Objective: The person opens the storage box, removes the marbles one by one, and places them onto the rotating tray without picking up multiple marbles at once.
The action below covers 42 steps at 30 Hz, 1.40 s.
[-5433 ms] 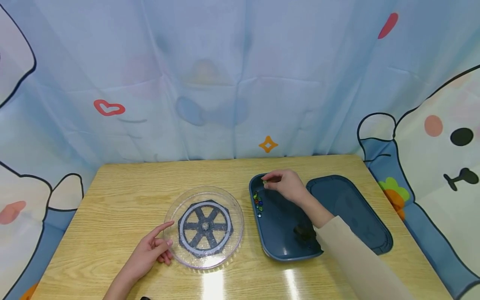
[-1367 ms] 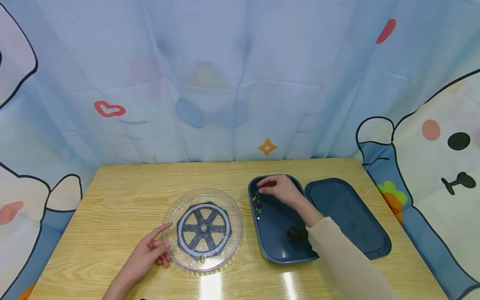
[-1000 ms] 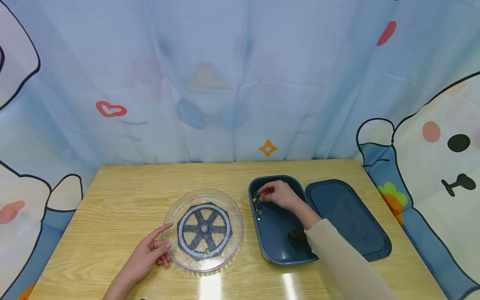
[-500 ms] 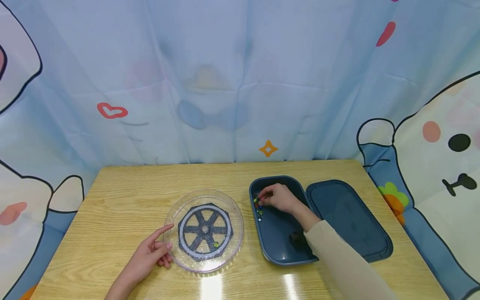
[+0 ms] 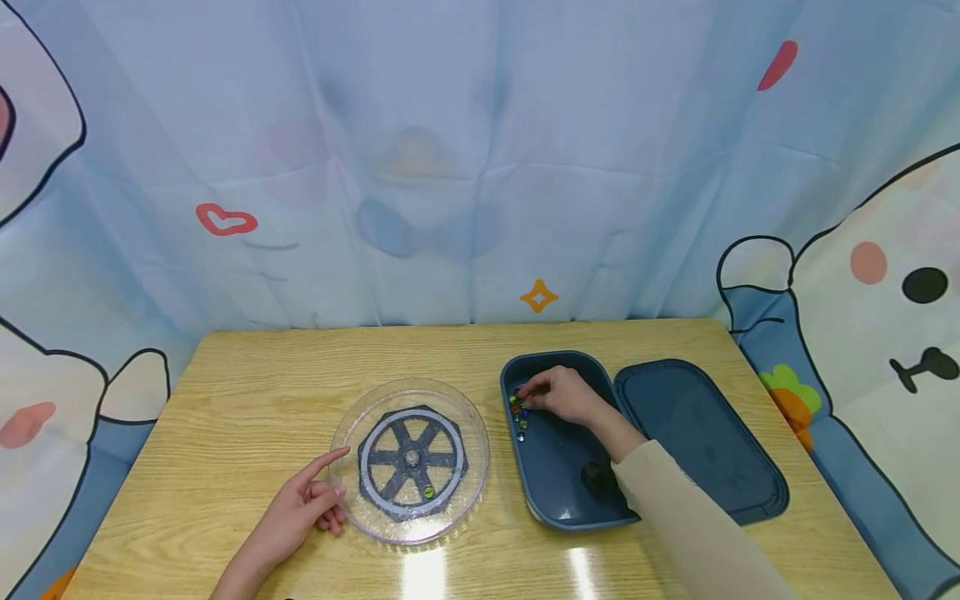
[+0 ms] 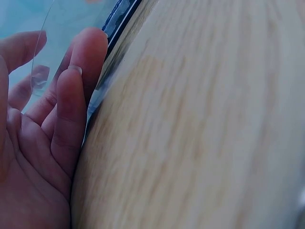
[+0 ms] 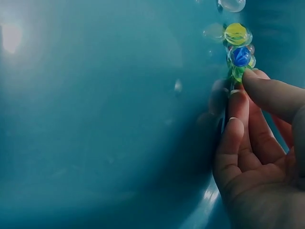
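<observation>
My left hand (image 5: 300, 500) rests at the near left rim of a round clear dish (image 5: 472, 492), its index finger reaching over the edge and the thumb touching the side. In the left wrist view the other fingers lie loosely bent beside the rim. Inside the dish is one yellow-green marble (image 5: 428, 492), above a dark spoked wheel pattern (image 5: 384, 457). My right hand (image 5: 566, 396) is down in a dark blue box (image 5: 558, 508), thumb and fingertips at a green marble (image 7: 238, 74). Touching it stand a blue marble (image 7: 240, 57) and a yellow marble (image 7: 237, 34), in a row along the left wall.
A dark blue lid (image 5: 701, 437) lies flat to the right of the box. All stands on a wooden table (image 5: 247, 400), its back edge against a pale blue patterned curtain (image 5: 420, 125). The box's left wall rises between marbles and dish.
A yellow-green marble, earlier between the right fingers, is now in the dish and has rolled about there. The right hand has gone back down to the marbles. The left hand stays put.
</observation>
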{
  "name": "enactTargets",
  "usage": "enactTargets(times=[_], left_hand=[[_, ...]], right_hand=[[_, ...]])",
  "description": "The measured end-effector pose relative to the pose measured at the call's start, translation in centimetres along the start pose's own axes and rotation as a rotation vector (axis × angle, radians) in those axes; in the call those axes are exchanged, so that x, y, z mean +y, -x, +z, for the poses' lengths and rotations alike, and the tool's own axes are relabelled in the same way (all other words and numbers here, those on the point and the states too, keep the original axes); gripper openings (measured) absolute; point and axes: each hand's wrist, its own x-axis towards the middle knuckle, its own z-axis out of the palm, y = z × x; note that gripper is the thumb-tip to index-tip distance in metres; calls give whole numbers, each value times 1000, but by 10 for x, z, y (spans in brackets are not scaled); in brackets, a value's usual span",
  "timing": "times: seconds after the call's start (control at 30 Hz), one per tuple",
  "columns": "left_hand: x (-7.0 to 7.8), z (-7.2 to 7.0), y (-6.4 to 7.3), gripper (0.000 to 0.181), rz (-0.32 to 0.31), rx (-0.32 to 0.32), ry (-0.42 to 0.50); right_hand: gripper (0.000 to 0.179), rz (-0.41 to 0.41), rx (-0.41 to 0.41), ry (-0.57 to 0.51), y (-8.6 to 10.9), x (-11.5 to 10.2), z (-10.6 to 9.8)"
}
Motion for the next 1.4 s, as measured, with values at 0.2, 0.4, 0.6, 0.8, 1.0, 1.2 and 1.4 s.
enactTargets(times=[0.2, 0.4, 0.6, 0.8, 1.0, 1.2, 1.4], left_hand=[[-1, 0, 0, 63, 1, -1, -5], [0, 0, 0, 63, -6, 5, -14], [1, 0, 1, 63, -11, 4, -6], [2, 0, 1, 64, -13, 0, -3], [2, 0, 1, 64, -11, 2, -7], [2, 0, 1, 63, -10, 0, 0], [2, 0, 1, 63, -7, 5, -4]], right_hand=[[17, -5, -16, -10, 1, 0, 0], [16, -19, -17, 20, 0, -2, 1], [13, -7, -3, 60, -1, -2, 2], [9, -15, -10, 47, -1, 0, 0], [11, 7, 18, -15, 1, -1, -2], [15, -1, 12, -12, 0, 0, -1], [15, -16, -8, -1, -1, 1, 0]])
